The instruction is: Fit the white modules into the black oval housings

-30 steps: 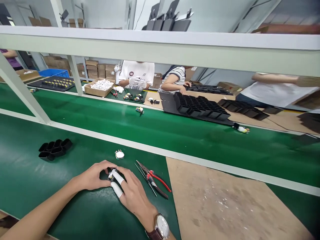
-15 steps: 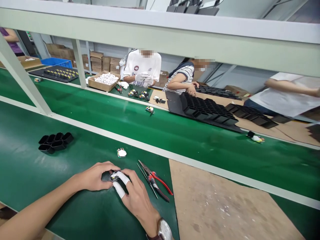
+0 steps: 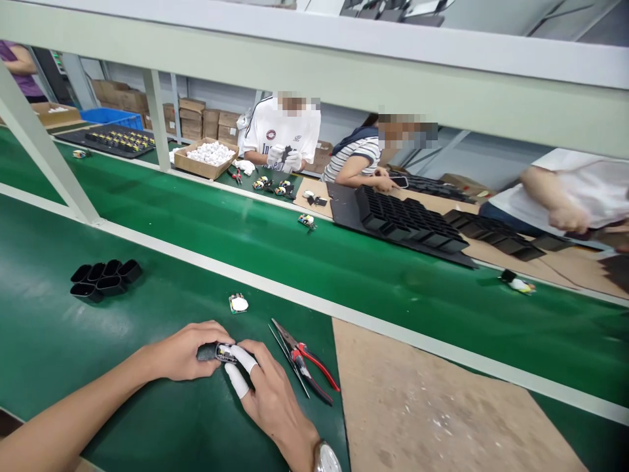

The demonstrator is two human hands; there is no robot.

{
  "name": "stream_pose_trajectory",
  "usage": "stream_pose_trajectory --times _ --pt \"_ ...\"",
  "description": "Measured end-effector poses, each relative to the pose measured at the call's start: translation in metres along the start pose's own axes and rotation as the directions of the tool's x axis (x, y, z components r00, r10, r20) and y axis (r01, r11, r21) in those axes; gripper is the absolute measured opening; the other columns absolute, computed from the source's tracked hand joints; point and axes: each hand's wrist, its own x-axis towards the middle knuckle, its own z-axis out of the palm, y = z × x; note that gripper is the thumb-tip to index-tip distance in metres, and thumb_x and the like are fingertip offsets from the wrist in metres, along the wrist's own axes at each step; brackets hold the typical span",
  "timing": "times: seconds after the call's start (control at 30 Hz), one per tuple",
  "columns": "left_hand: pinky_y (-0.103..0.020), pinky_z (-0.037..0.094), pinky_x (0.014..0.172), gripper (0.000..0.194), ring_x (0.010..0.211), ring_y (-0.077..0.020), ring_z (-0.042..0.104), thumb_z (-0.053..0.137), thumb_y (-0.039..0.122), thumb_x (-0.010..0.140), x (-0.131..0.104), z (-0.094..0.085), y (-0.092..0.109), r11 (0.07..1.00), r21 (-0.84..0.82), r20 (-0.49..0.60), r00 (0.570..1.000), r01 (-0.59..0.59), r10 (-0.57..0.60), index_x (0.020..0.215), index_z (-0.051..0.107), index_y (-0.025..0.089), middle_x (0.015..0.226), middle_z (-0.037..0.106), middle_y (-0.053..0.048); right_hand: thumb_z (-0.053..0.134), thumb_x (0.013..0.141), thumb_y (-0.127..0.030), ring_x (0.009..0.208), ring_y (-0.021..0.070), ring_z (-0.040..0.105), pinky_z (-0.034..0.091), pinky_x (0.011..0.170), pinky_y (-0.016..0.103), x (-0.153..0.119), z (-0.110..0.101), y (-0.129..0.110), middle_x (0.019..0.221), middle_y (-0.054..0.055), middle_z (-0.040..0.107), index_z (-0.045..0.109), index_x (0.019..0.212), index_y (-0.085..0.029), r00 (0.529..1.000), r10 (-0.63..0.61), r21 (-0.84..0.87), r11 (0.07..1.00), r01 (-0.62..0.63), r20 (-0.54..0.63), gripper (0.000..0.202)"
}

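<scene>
Head view, left hand [image 3: 185, 352]: gripping the small black case [image 3: 219, 356] between thumb and fingers, at the lower middle-left of the frame.
Right hand [image 3: 278, 400]: touching this case from its right with a white-covered finger [image 3: 244, 358]; not showing clearly whether also gripping.
Circuit board [image 3: 238, 304]: lying just above the hands, bearing a white blob.
Pliers [image 3: 298, 353], tweezers [image 3: 295, 373]: lying side by side, lower centre.
Black cups [image 3: 109, 286]: sitting clustered at middle left.
</scene>
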Motion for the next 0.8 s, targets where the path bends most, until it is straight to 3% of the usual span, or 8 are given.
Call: stream_pose_trajectory --times 0.23,0.67,0.8 --pt "-0.031 0.055 0.092 0.041 0.105 -0.0217 0.069 0.063 0.007 0.086 0.0009 -0.0001 0.0003 1.000 0.000 0.003 1.000 -0.026 0.026 0.124 0.068 0.022 0.114 0.074 -0.007 0.052 0.102 -0.013 0.096 0.0253 0.068 0.064 0.081 0.041 0.0045 -0.0059 -0.0064 0.115 0.013 0.063 0.059 0.137 -0.018 0.994 0.034 -0.022 0.999 -0.032 0.101 0.037" --pt "-0.031 0.055 0.090 0.045 0.103 -0.0218 0.069 0.063 0.005 0.084 -0.0012 0.0027 -0.0031 0.999 0.039 -0.007 1.000 -0.015 0.015 0.126 0.065 0.022 0.112 0.072 -0.007 0.048 0.104 -0.013 0.098 0.0262 0.069 0.065 0.079 0.041 0.0019 -0.0020 -0.0041 0.118 0.014 0.066 0.056 0.139 -0.017 0.998 -0.010 -0.027 1.000 0.011 0.059 0.037" --pt "-0.032 0.055 0.091 0.044 0.105 -0.0223 0.068 0.064 0.005 0.085 -0.0010 0.0023 -0.0031 1.000 0.018 -0.003 1.000 -0.020 0.020 0.125 0.066 0.023 0.113 0.072 -0.007 0.048 0.103 -0.011 0.107 0.0259 0.067 0.064 0.090 0.042 0.0034 -0.0018 -0.0077 0.124 0.014 0.063 0.055 0.141 -0.020 0.996 0.050 0.037 0.998 -0.053 0.078 0.040"
